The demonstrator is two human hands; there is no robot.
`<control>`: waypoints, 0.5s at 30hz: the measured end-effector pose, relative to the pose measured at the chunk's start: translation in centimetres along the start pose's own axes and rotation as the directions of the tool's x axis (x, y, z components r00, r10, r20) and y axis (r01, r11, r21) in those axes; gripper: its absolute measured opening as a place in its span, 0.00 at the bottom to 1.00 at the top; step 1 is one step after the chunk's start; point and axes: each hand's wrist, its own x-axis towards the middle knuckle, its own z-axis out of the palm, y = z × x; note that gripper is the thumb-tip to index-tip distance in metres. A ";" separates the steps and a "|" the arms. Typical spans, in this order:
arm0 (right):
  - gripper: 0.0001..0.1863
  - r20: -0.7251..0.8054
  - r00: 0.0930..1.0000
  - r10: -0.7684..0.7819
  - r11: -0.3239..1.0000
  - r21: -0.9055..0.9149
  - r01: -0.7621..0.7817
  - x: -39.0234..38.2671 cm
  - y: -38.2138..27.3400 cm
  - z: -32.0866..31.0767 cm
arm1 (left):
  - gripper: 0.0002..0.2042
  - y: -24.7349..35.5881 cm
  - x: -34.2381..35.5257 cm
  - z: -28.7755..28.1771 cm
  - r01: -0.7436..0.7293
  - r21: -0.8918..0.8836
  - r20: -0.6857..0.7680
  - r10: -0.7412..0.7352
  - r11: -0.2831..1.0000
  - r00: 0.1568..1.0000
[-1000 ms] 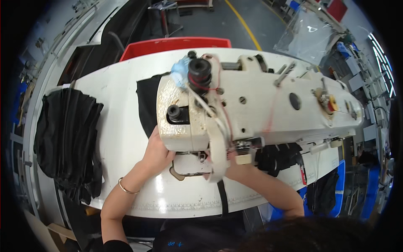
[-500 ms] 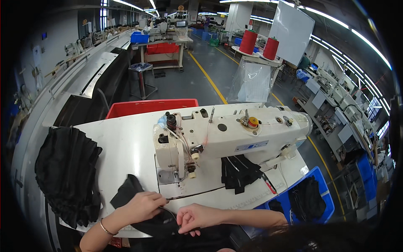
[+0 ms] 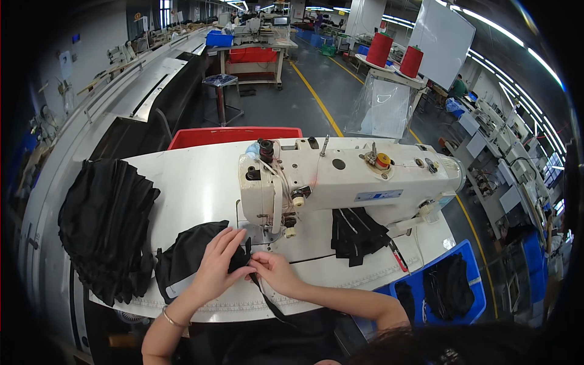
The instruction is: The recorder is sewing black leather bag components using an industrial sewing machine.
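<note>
My left hand point(image 3: 218, 263) lies over a black fabric piece point(image 3: 188, 246), its fingers stretched out and its thumb apart, near my right fingertips. The fabric lies just left of the sewing machine's needle area and has a light grey patch along its lower edge. My right hand point(image 3: 275, 271) is closed in a pinch on a narrow black strip point(image 3: 269, 299) at the fabric's right edge. One end of the strip stands up between the hands; the rest hangs over the table's front edge. The white sewing machine point(image 3: 347, 176) stands right behind my hands.
A tall stack of black fabric pieces point(image 3: 106, 231) sits at the table's left. Black pieces with zippers point(image 3: 359, 236) lie under the machine arm, beside a red-and-black tool point(image 3: 398, 255). A blue bin point(image 3: 480, 286) stands right, a red bin point(image 3: 237, 135) behind the table.
Both hands have moved up and forward toward the needle area, bringing the fabric with them. My left fingers have straightened from a bent grip. The whole view has shifted slightly.
</note>
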 end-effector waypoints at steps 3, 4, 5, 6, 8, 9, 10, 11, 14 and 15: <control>0.06 0.083 0.997 -0.010 0.998 0.068 0.004 -0.6 -0.5 -0.1 | 0.18 -2.1 1.4 1.0 0.337 -0.547 0.485 -0.038 0.766 0.874; 0.08 0.097 0.995 -0.005 0.989 0.147 -0.009 -0.9 -0.7 -0.2 | 0.18 -2.3 1.5 1.1 0.347 -0.543 0.493 -0.045 0.765 0.869; 0.08 0.099 0.995 0.001 0.988 0.157 -0.016 -1.2 -1.1 -0.5 | 0.16 -2.3 1.5 1.2 0.424 -0.525 0.552 -0.084 0.738 0.830; 0.08 0.085 0.989 0.125 0.971 0.194 -0.140 -1.5 -1.6 -0.7 | 0.15 -2.4 1.4 1.2 0.499 -0.501 0.609 -0.122 0.707 0.784; 0.09 0.075 0.964 0.254 0.934 0.240 -0.264 -2.2 -2.8 -1.1 | 0.13 -2.1 1.2 1.4 0.512 -0.505 0.605 -0.138 0.695 0.784; 0.10 0.138 0.967 0.213 0.940 0.241 -0.242 -2.5 -3.2 -1.3 | 0.12 -2.0 1.1 1.3 0.517 -0.513 0.594 -0.152 0.685 0.790; 0.12 0.201 0.964 0.174 0.944 0.244 -0.221 -2.9 -3.5 -1.6 | 0.12 -2.0 1.1 1.2 0.529 -0.508 0.601 -0.160 0.680 0.783; 0.12 0.206 0.961 0.183 0.939 0.251 -0.233 -3.2 -3.6 -1.8 | 0.11 -1.9 1.1 1.0 0.478 -0.526 0.570 -0.126 0.704 0.812; 0.15 0.343 0.939 -0.021 0.930 -0.337 0.144 -3.4 -3.0 -2.7 | 0.10 -2.6 1.2 1.2 0.469 -0.553 0.558 -0.112 0.688 0.822; 0.16 0.472 0.839 -0.272 0.623 -0.578 0.527 -2.9 -2.2 -3.3 | 0.10 -3.0 1.4 1.3 0.494 -0.570 0.570 -0.117 0.656 0.813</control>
